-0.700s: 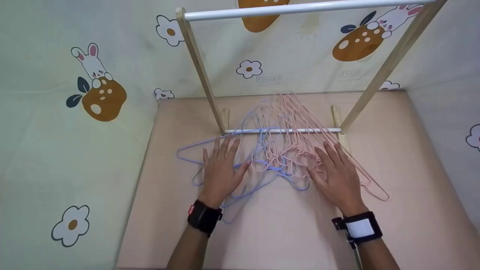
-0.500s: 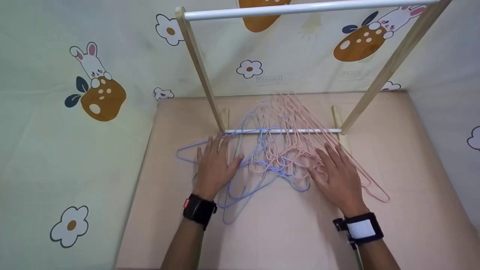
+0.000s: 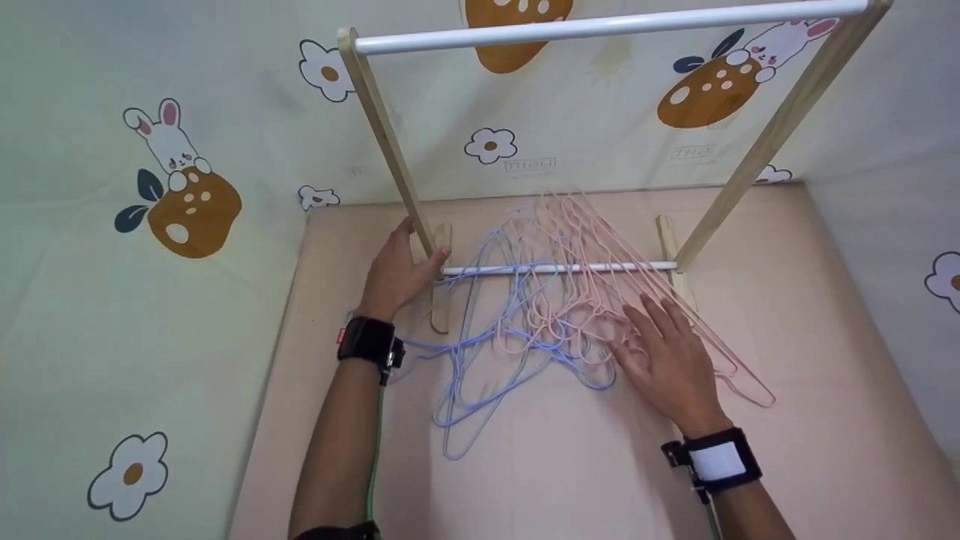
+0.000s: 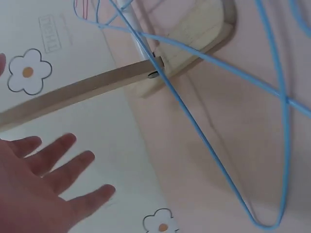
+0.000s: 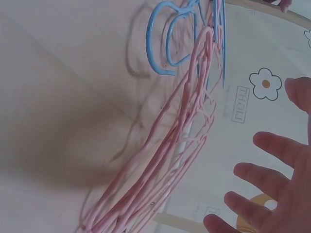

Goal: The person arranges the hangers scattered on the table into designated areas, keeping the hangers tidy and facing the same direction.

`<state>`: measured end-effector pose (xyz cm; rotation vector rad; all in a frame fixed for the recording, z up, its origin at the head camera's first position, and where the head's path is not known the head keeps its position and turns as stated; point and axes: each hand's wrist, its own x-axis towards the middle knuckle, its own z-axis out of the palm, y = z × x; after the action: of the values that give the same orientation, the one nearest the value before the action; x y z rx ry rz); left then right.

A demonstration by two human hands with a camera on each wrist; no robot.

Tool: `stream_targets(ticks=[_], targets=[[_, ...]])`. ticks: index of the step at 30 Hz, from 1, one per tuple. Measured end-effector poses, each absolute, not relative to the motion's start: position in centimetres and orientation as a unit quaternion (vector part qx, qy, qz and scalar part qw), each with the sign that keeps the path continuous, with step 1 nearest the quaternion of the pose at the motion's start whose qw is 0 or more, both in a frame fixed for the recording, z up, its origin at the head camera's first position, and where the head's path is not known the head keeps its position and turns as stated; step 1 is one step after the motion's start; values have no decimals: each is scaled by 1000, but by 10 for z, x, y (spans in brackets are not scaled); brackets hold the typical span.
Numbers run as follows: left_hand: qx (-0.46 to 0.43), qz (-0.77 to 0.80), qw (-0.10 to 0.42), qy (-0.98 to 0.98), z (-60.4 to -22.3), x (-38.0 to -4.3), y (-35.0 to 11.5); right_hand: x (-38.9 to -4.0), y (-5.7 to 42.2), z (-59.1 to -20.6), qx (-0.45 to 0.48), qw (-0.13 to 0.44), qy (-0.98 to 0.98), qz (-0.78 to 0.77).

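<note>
My left hand (image 3: 397,274) is at the left wooden post (image 3: 386,135) of a small garment rack. In the left wrist view its fingers (image 4: 68,172) are spread beside that post, holding nothing. Blue hangers (image 3: 480,405) lie tangled on the table, partly over the rack's lower white bar (image 3: 622,266). Next to them is a pile of pink hangers (image 3: 600,232), leaning across the same bar. Over the right side of this pile hovers my right hand (image 3: 667,360). In the right wrist view its fingers (image 5: 265,177) are outstretched, apart from the pink hangers.
The rack's upper white bar (image 3: 600,28) spans above the pile, between the left post and a right wooden post (image 3: 780,131). Patterned cloth walls (image 3: 67,300) stand behind and to both sides of the pinkish tabletop (image 3: 570,465).
My left hand has moved from above the blue hangers up and left to the rack's left post. A blue hanger at the left has shifted downward. The right hand stays nearly still.
</note>
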<state>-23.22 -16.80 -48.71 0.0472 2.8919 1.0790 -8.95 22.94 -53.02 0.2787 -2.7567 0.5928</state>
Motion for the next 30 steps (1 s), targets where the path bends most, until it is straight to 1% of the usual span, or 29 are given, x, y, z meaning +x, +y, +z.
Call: stream_targets(ticks=[6,12,18,22,26,30], targets=[[42,477,61,876,-499,-253,-169,-87,228,-532,97,149,-963,202],[43,571,95,814,-511,-260,-169,-86,228,-535,94,138,-964,206],[24,612,100,784,-521,-264,-169,-85,229,-538,102,129,-963,212],[22,624,106,774,-513,-263,-164,-88,235,-539,109,125,-964,209],[33,625,122,770,-495,-259,-158,-93,245,-539,112,136,-963,204],[42,630,128,765,-488,-259,-154,-96,254,-541,106,145,-963,203]])
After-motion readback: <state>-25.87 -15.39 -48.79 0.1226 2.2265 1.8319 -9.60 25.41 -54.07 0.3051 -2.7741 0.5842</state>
